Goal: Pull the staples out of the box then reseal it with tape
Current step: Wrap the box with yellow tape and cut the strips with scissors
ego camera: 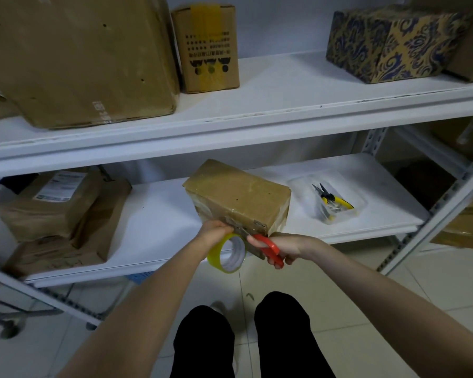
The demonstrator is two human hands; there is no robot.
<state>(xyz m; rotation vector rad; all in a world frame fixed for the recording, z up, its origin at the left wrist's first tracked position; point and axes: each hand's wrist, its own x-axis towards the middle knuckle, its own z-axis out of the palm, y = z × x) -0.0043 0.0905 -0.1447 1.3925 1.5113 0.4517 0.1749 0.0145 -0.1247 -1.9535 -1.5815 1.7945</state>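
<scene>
The left hand (213,232) has its fingers curled over a roll of yellow tape (228,253), knuckles against the near lower edge of the cardboard box (238,196). The right hand (287,248) grips red-handled scissors (269,249), fingers through the loops and blades aimed left at the tape. The box lies mid-frame on the lower shelf (159,227), its long axis running from upper left to lower right. The white label on the parcel (60,186) at left is too blurred to read.
</scene>
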